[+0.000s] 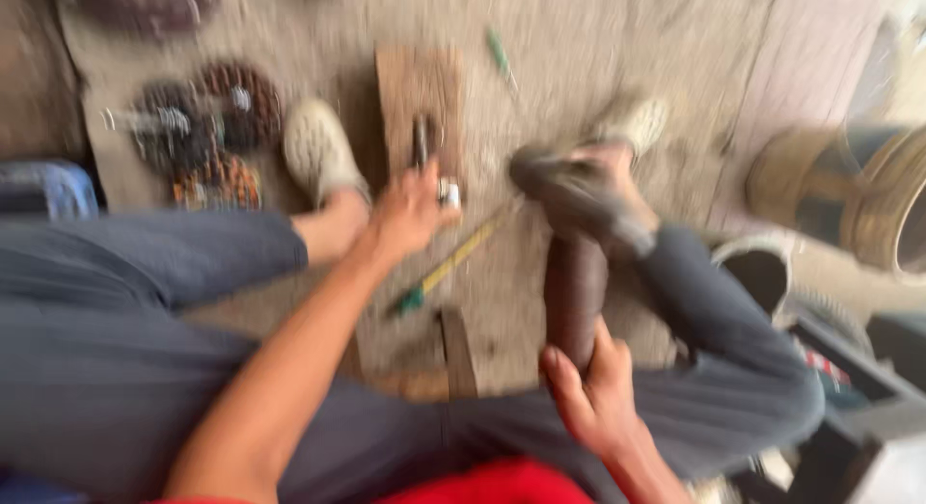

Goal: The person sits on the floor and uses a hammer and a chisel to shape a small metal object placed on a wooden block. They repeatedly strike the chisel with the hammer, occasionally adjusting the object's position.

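Brown cylinder is being grasped by the right hand; left hand is clenching a small white-tipped tool.

- We cannot make out the small white object our blurred left hand grips.
- Motion blur smears the dark brown cylindrical piece.
- The frame's right edge crops the round brass-coloured drum.

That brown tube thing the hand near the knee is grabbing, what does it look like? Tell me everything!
The brown cylinder looks dark reddish-brown, rounded and smooth, though the picture is blurry. It runs from the right hand, which grips its near end, away toward a dark lump by the person's foot. It lies between the legs, over the floor. What it is made of cannot be told.
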